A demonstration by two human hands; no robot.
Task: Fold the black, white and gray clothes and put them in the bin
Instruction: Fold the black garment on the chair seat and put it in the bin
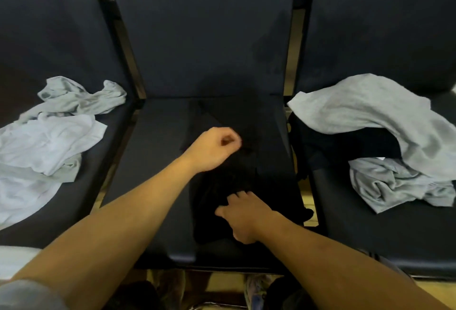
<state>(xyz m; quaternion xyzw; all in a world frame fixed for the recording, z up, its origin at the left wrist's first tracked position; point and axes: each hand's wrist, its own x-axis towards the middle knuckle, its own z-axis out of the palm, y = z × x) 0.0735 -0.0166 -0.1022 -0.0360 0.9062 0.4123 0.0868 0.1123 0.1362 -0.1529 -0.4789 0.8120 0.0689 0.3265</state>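
A black garment [237,161] is spread over the middle seat [153,161] of a row of dark padded chairs, at the centre of the frame. The left hand [217,148] is held just above centre, its fingers curled tightly into a fist; a small fold of the black cloth appears to be pinched at the fingertips, though dark fabric against a dark seat makes this hard to confirm. The right hand [243,216] is laid lower down, right of centre, on the near part of the same garment, with the fingers bent and dug into the bunched cloth, which is gripped there.

At the left of the frame, a crumpled gray garment [84,97] is seen on the neighbouring seat, with a white garment [47,144] lying partly over it and reaching toward the lower left edge. At the right of the frame, a gray shirt [370,112] is draped over a black piece [345,144], and another rumpled gray item [389,181] is lying just below them. No bin can be made out.
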